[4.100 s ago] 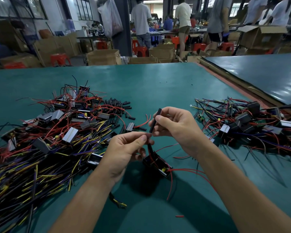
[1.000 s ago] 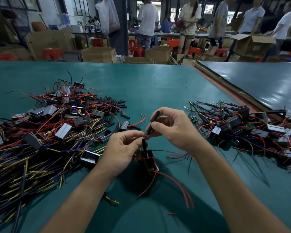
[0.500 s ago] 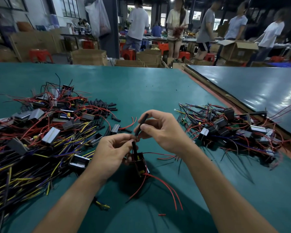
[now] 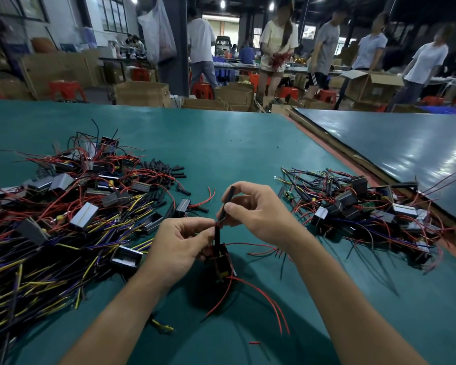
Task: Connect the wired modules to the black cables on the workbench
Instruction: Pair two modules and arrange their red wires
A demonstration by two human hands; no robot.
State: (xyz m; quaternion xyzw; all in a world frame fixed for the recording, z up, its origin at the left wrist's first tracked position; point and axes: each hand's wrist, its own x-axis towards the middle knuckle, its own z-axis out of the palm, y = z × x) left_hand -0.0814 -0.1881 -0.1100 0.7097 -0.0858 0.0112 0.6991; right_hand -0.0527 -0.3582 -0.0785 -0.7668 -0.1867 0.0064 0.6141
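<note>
Centrally, slim matte black tube [image 4: 231,192], boxy module [image 4: 219,260].

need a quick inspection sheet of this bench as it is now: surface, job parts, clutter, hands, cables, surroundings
surface: green workbench; a darker bench top adjoins on the right.
job's things: one wired module in hand; black cable angled above it; left pile and right pile of modules.
clutter: short black sleeves beside the left pile; red offcut near the front.
grips: left hand pinches the wired module's lead; right hand pinches the black cable.
cables: red leads trail from the module onto the bench.
surroundings: people standing, cardboard boxes, red stools.
</note>
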